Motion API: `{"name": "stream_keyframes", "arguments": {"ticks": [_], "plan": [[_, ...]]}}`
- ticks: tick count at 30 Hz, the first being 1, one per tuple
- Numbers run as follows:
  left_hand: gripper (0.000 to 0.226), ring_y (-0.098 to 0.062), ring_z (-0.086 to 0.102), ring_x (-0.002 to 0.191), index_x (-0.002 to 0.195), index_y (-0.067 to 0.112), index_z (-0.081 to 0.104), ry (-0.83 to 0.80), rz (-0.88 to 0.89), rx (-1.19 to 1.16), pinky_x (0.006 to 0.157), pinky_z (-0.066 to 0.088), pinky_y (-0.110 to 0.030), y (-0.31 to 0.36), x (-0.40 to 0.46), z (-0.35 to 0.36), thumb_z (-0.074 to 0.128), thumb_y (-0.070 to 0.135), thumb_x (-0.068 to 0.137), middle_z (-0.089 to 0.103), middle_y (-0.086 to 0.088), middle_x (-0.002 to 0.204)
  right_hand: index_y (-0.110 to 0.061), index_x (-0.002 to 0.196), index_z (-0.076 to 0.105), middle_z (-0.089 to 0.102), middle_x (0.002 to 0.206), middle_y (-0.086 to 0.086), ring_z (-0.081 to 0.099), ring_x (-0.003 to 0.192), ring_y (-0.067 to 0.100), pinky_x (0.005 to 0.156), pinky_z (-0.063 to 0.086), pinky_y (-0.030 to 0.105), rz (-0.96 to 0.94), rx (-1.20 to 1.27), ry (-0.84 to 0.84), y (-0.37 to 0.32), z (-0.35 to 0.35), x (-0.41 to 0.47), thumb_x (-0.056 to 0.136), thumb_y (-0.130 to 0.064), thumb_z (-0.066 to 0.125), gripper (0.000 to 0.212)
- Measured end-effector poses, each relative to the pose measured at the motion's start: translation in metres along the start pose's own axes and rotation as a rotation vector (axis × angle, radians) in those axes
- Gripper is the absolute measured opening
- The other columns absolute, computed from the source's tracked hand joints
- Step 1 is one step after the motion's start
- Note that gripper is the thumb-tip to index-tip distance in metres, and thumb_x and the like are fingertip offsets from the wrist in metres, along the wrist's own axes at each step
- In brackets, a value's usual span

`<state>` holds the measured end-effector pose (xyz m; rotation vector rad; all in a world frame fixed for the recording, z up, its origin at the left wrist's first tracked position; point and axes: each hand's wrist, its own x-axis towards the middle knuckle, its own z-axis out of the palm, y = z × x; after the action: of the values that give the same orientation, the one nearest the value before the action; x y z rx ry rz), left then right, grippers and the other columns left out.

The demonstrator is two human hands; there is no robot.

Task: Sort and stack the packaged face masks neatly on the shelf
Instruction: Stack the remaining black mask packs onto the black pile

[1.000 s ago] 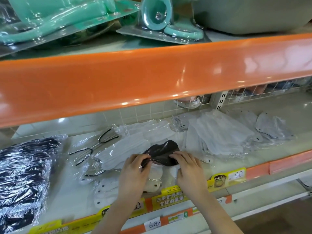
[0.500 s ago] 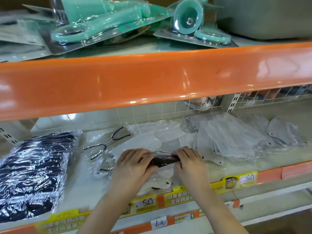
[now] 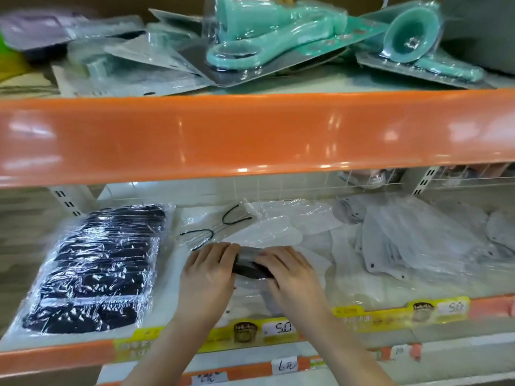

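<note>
A dark packaged mask [image 3: 249,267] sits on the shelf [image 3: 172,285] between the two hands, the left hand [image 3: 207,277] gripping its left end and the right hand [image 3: 292,277] curled over its right end, fingers bent round the wrapper. Just beyond the hands lie loose white masks in clear bags [image 3: 281,227], with a heap of pale grey masks [image 3: 412,240] well off to the right of the right hand and a wrapped stack of black masks [image 3: 94,271] to the left of the left hand. Yellow price tags [image 3: 276,328] run along the shelf edge below the wrists, and teal packaged goods [image 3: 278,43] lie on the orange-fronted shelf above
</note>
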<state>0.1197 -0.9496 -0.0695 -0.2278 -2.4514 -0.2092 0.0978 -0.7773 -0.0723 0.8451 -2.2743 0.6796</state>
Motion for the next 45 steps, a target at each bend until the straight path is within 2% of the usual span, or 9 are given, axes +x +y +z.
{"name": "stream_keyframes", "arguments": {"ticks": [3,9,16,23,27,31,37,41,45], "plan": [[0.036,-0.026,0.064,0.089,0.095,0.011,0.07,0.024,-0.011,-0.009,0.077,0.046,-0.037,-0.02,-0.007,-0.009,0.048,0.008,0.067,0.068,-0.002,0.095,-0.016,0.1,0.069,0.067,0.103,0.0,0.061,0.094,0.021,0.08,0.049,0.031,-0.068,0.008,-0.029,-0.016,0.011,0.005,0.065,-0.004,0.045,0.044],[0.035,-0.027,0.062,0.088,0.09,0.007,0.07,0.018,-0.023,-0.012,0.078,0.041,-0.037,-0.061,-0.035,-0.025,0.045,0.014,0.066,0.068,-0.005,0.092,-0.018,0.101,0.07,0.065,0.108,-0.001,0.059,0.101,0.023,0.085,0.05,0.037,-0.106,0.015,-0.089,-0.044,0.043,0.012,0.063,0.002,0.059,0.044],[0.026,-0.029,0.067,0.095,0.093,0.007,0.073,0.035,-0.056,0.099,0.084,0.043,-0.038,-0.126,-0.061,-0.045,0.052,0.017,0.081,0.071,-0.006,0.097,-0.02,0.105,0.069,0.065,0.106,-0.002,0.061,0.098,0.023,0.085,0.05,0.038,-0.134,0.04,-0.056,-0.089,0.076,0.029,0.071,-0.003,0.052,0.042],[0.035,-0.027,0.059,0.102,0.097,0.005,0.073,0.084,-0.112,0.117,0.087,0.04,-0.039,-0.19,-0.091,-0.071,0.047,0.015,0.076,0.071,-0.007,0.101,-0.02,0.114,0.066,0.061,0.117,0.001,0.05,0.108,0.019,0.092,0.042,0.035,-0.165,0.019,-0.226,-0.139,0.109,0.044,0.075,-0.012,0.045,0.045],[0.034,-0.028,0.056,0.111,0.095,0.005,0.073,0.053,-0.048,0.108,0.094,0.04,-0.04,-0.217,-0.108,-0.078,0.044,0.007,0.077,0.069,-0.009,0.105,-0.023,0.113,0.064,0.058,0.117,-0.001,0.048,0.111,0.018,0.09,0.048,0.036,-0.124,0.026,-0.298,-0.158,0.131,0.043,0.065,-0.012,0.074,0.051],[0.038,-0.031,0.058,0.112,0.094,0.005,0.073,-0.037,-0.013,0.083,0.095,0.041,-0.04,-0.233,-0.122,-0.081,0.04,0.001,0.077,0.069,-0.009,0.107,-0.024,0.114,0.062,0.058,0.115,-0.004,0.047,0.11,0.016,0.086,0.051,0.037,-0.131,-0.002,-0.387,-0.169,0.149,0.039,0.062,-0.039,0.084,0.059],[0.035,-0.028,0.054,0.117,0.098,0.007,0.072,-0.134,-0.026,0.02,0.097,0.04,-0.038,-0.242,-0.139,-0.081,0.04,0.007,0.082,0.067,-0.007,0.112,-0.023,0.122,0.058,0.057,0.12,-0.004,0.05,0.113,0.018,0.087,0.048,0.036,-0.144,-0.015,-0.471,-0.177,0.161,0.039,0.064,-0.051,0.078,0.067],[0.04,-0.025,0.054,0.114,0.097,0.011,0.072,-0.179,-0.084,-0.023,0.097,0.038,-0.036,-0.246,-0.145,-0.078,0.042,0.009,0.071,0.068,-0.006,0.11,-0.025,0.117,0.061,0.059,0.115,-0.008,0.056,0.106,0.015,0.083,0.05,0.032,-0.171,-0.032,-0.457,-0.181,0.168,0.037,0.064,-0.05,0.079,0.061],[0.048,-0.024,0.059,0.11,0.103,0.016,0.073,-0.303,-0.167,-0.018,0.096,0.037,-0.034,-0.248,-0.147,-0.08,0.041,0.019,0.067,0.068,-0.003,0.115,-0.028,0.11,0.064,0.061,0.11,-0.012,0.058,0.102,0.012,0.079,0.05,0.028,-0.182,-0.048,-0.408,-0.186,0.171,0.031,0.078,-0.053,0.053,0.042]]}}
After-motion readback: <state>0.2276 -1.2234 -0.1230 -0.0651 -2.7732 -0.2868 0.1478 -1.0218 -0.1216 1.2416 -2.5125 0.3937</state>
